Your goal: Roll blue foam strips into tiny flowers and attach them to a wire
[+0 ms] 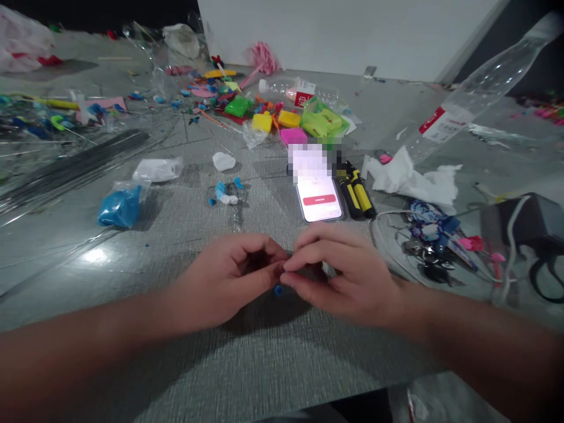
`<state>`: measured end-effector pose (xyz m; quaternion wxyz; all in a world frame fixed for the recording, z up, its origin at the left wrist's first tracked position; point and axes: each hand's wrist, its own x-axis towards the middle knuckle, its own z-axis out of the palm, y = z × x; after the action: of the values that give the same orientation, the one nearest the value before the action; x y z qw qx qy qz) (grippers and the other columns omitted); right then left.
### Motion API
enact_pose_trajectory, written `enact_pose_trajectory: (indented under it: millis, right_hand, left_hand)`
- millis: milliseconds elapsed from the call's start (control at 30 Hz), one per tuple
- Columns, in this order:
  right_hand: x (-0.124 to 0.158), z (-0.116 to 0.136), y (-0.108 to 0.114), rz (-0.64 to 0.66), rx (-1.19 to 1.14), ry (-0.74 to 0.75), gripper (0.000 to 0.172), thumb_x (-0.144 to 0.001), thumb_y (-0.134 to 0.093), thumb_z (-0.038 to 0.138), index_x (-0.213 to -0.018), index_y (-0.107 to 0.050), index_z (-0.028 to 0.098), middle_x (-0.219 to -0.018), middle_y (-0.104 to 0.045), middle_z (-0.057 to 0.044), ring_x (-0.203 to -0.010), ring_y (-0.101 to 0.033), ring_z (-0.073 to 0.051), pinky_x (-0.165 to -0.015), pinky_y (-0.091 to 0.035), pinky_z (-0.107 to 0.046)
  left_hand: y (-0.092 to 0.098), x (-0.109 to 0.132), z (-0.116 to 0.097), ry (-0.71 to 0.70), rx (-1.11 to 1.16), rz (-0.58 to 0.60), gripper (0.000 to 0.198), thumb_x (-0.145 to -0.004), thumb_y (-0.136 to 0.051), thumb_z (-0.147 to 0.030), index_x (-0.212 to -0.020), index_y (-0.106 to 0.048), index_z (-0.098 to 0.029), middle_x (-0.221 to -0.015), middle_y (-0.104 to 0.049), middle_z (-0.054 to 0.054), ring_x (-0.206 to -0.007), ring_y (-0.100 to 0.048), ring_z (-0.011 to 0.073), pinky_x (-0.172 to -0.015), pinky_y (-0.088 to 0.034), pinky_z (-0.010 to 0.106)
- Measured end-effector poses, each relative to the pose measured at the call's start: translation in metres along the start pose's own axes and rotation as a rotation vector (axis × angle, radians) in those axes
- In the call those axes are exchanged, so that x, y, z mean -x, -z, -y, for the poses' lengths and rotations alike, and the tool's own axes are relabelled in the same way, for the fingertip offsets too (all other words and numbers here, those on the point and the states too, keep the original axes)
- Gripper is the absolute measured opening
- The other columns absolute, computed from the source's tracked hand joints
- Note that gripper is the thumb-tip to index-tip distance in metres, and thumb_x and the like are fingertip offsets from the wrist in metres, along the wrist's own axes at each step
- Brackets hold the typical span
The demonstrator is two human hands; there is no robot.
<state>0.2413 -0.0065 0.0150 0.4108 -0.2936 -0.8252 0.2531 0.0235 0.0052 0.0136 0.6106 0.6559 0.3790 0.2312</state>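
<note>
My left hand [238,276] and my right hand [341,276] meet low over the middle of the table, thumbs and fingertips pinched together. Whatever sits between the fingertips is too small and hidden to make out. Just below them shows a small round blue bit [278,290]; I cannot tell if it is held or lies on the table. Beyond the hands are blue and white soft clay scraps [227,194] and a white clay lump [224,161]. To the left lies a wrapped blue clay pack [118,207].
A lit phone [319,200] lies ahead beside yellow-black pliers [358,191]. A clear bottle [480,88], crumpled tissue [409,173], cable and black adapter [535,220] are right. Thin wires [79,164] lie left; colourful clay packs [262,122] and another bottle [282,89] lie behind.
</note>
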Motion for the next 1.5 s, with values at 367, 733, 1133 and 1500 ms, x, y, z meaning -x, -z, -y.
enact_pose_trajectory:
  millis: [367,733,1133,1500]
  right_hand:
    - [-0.002,-0.001,0.001,0.064,0.003,0.06,0.011,-0.092,-0.068,0.015,-0.103,-0.07,0.018,-0.095,-0.067,-0.005,-0.083,-0.065,-0.011,-0.075,-0.056,-0.023]
    - [0.0,0.0,-0.001,0.059,0.023,0.044,0.012,-0.093,-0.063,0.014,-0.101,-0.068,0.02,-0.094,-0.068,-0.005,-0.08,-0.064,-0.012,-0.072,-0.055,-0.026]
    - [-0.002,-0.003,-0.003,0.13,-0.196,-0.185,0.01,-0.09,-0.07,0.02,-0.099,-0.065,0.018,-0.083,-0.064,0.0,-0.069,-0.057,-0.009,-0.061,-0.048,-0.022]
    - [0.0,-0.004,-0.002,0.183,-0.494,-0.35,0.022,-0.088,-0.074,0.02,-0.104,-0.06,0.018,-0.082,-0.059,0.004,-0.062,-0.052,-0.006,-0.055,-0.046,-0.017]
  left_hand:
    - [-0.001,0.0,0.001,-0.041,0.039,0.018,0.007,-0.094,-0.065,-0.02,-0.089,-0.069,-0.018,-0.077,-0.067,-0.004,-0.068,-0.056,0.0073,-0.06,-0.043,0.016]
    - [-0.001,0.001,-0.001,-0.046,-0.027,0.008,0.011,-0.094,-0.063,-0.023,-0.086,-0.069,-0.018,-0.076,-0.066,-0.004,-0.067,-0.056,0.0082,-0.06,-0.044,0.017]
    - [-0.001,0.007,0.0,-0.152,-0.315,-0.07,0.014,-0.094,-0.056,-0.024,-0.085,-0.066,-0.018,-0.075,-0.066,-0.001,-0.067,-0.058,0.0123,-0.061,-0.044,0.023]
    - [-0.001,0.012,-0.003,-0.405,-0.485,-0.128,0.006,-0.092,-0.06,-0.015,-0.089,-0.063,-0.019,-0.08,-0.069,-0.002,-0.071,-0.063,0.0106,-0.067,-0.046,0.023]
